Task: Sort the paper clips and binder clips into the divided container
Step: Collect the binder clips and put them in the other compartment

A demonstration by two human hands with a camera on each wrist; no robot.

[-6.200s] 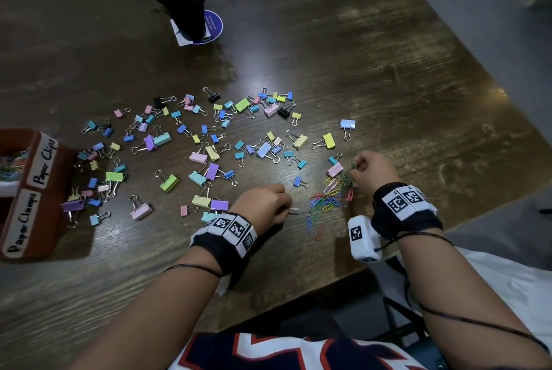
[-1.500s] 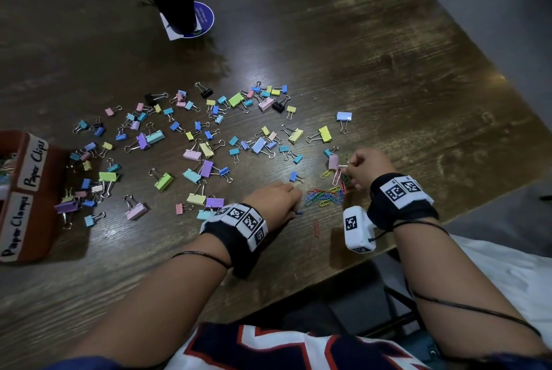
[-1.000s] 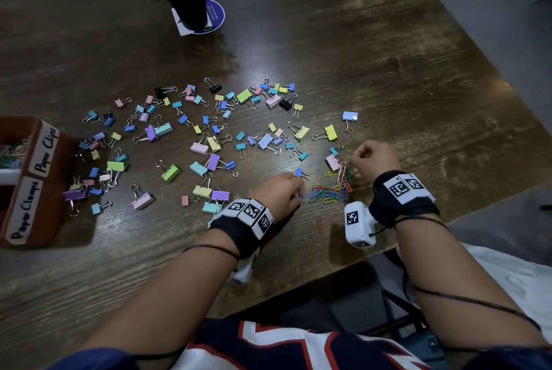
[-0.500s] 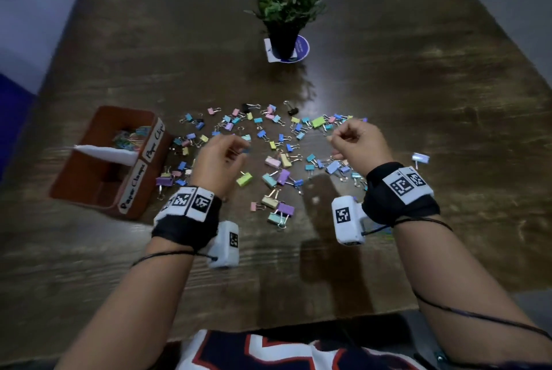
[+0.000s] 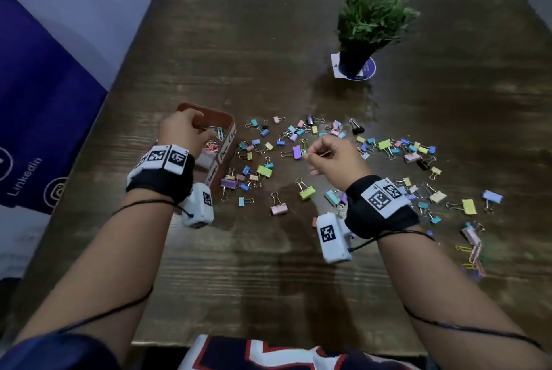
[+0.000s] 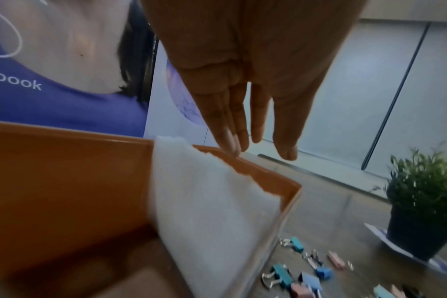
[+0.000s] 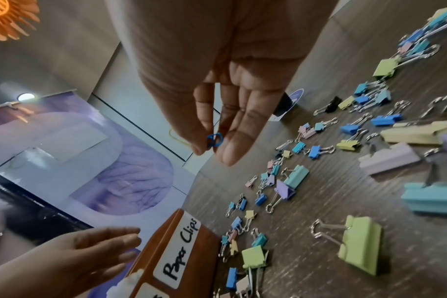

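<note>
Pastel binder clips [image 5: 264, 171] crowd the container [image 5: 228, 142]; left hand [image 5: 182, 130] relaxed, right hand [image 7: 214, 139] pinching blue paper clip [image 7: 213, 139].

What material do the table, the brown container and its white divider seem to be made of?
Table: dark wood or wood-look laminate, slightly glossy; grain lines and reflections show.
Brown container: probably smooth plastic, with thin even walls.
White divider: apparently foam or soft paper; its top edge is rough and torn.

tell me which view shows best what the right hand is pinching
Right wrist: the right hand pinches a blue paper clip between thumb and fingertip. Head view shows only a thin sliver; left wrist view misses it.
</note>
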